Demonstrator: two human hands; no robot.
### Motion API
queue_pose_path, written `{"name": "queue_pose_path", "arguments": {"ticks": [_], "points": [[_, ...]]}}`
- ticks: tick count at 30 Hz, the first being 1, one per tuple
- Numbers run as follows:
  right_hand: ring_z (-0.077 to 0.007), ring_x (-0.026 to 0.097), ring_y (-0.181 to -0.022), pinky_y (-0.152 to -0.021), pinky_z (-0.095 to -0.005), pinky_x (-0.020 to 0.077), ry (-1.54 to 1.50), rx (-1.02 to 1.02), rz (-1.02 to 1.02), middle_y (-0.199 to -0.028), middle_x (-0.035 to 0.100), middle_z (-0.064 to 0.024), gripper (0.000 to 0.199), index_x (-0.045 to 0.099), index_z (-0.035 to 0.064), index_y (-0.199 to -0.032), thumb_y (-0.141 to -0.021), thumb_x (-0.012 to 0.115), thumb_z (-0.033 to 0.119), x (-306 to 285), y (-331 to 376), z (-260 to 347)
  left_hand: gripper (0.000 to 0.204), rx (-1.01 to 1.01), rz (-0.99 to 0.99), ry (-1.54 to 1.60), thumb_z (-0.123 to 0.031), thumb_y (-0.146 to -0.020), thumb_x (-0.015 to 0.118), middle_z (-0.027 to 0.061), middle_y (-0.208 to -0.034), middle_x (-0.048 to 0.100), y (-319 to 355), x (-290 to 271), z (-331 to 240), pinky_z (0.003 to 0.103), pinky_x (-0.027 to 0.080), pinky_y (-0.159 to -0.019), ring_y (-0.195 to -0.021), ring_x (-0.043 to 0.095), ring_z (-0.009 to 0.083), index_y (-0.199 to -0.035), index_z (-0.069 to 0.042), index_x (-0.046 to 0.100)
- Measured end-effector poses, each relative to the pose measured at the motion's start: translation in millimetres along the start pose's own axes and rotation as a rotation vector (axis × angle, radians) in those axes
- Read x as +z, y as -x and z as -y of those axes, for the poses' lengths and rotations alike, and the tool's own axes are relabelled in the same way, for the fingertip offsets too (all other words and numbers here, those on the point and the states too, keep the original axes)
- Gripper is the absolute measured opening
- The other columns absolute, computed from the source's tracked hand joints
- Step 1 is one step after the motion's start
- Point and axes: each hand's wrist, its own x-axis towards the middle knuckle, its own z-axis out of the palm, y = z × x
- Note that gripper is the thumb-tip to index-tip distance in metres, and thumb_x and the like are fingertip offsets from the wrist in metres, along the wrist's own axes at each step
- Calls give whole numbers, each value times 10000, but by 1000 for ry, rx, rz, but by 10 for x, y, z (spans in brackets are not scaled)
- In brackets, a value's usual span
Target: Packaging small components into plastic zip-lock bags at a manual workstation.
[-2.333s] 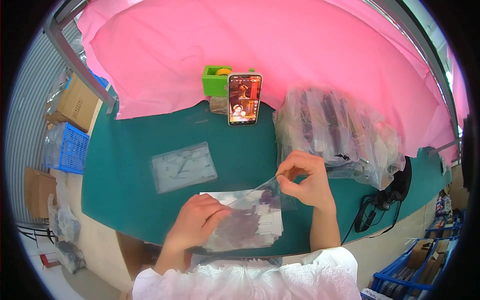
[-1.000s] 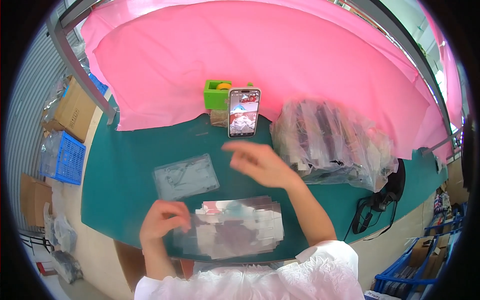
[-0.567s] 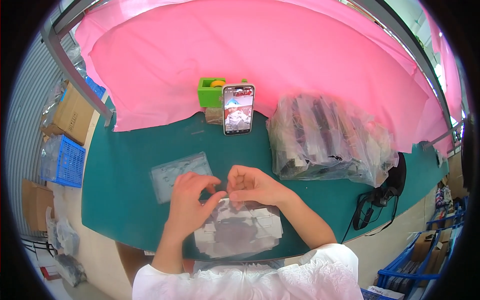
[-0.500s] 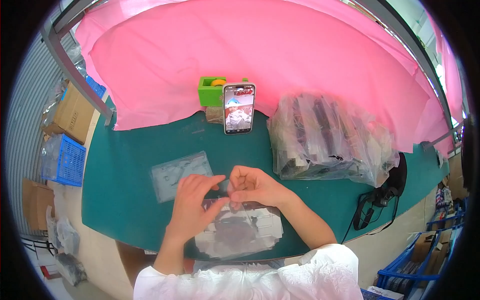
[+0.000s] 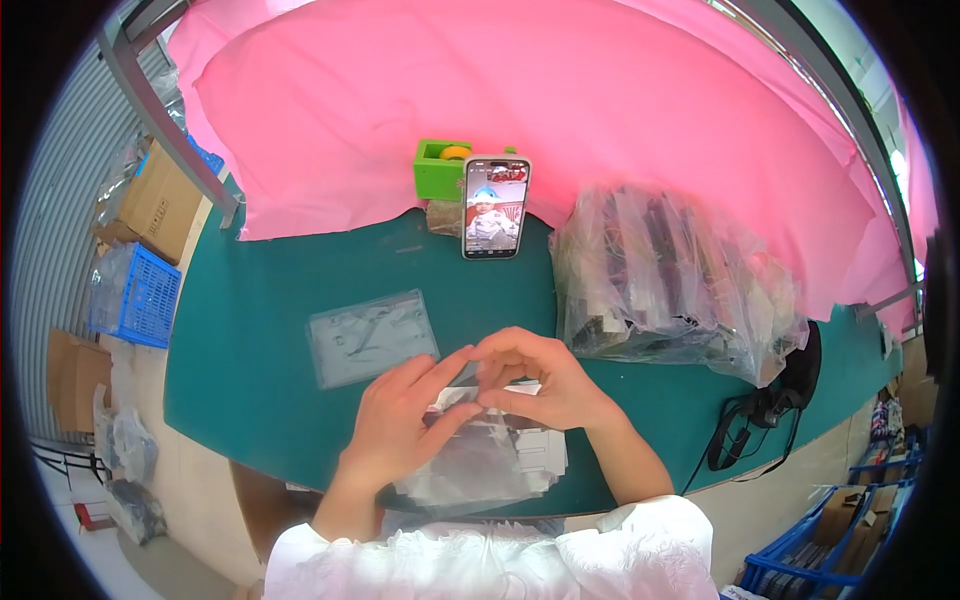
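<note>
Thumb and fingers of my left hand (image 5: pixel 400 415) close on the edge of a clear plastic bag (image 5: pixel 475 455). Facing it, my right hand (image 5: pixel 545 380) is curled with its fingertips on the same edge. The bag hangs down from both hands, its upper edge partly hidden by the fingers. Beneath it, near the front edge of the table, lies a pile of pale flat pieces (image 5: pixel 545 455) in clear plastic. To the left and farther off, a flat clear packet (image 5: pixel 370 338) with small pale shapes inside lies apart from my hands.
A phone (image 5: pixel 495 210) stands on the green table (image 5: pixel 260 320) before a green tape dispenser (image 5: pixel 437 178). A large clear bag of packed items (image 5: pixel 675 285) is at the right, with a black strapped item (image 5: pixel 760 405) beside it. Pink cloth (image 5: pixel 480 90) hangs behind.
My fingers have moved along the clear plastic bag, and its film now spreads farther over the pile. The view has shifted slightly.
</note>
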Motion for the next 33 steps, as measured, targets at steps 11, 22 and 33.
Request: {"name": "queue_pose_path", "arguments": {"ticks": [11, 22, 33], "points": [[-139, 664, -767, -672, -266, 568, 451, -299, -73, -1017, 568, -90, 336, 709, 5, -1059, -734, 771, -56, 60, 120, 247, 455, 84, -98, -94, -202, -730, 781, 72, -723, 554, 46, -45, -269, 357, 435, -530, -564, 529, 250, -1155, -65, 695], [-122, 633, -731, -616, -239, 554, 457, -274, -114, -999, 550, -86, 280, 734, 25, -966, -698, 772, -46, 104, 154, 291, 296, 100, -81, -53, -155, -743, 759, 73, -687, 596, 43, -15, -307, 361, 456, -531, -580, 569, 260, -1021, -62, 715], [-97, 620, -707, -593, -230, 529, 407, -117, -64, -989, 540, -65, 134, 717, 27, -857, -741, 772, -12, 61, 144, 223, 113, -44, 68, 24, -194, -818, 716, 74, -693, 662, 87, -68, -139, 365, 484, -567, -613, 619, 263, -848, -87, 737]]}}
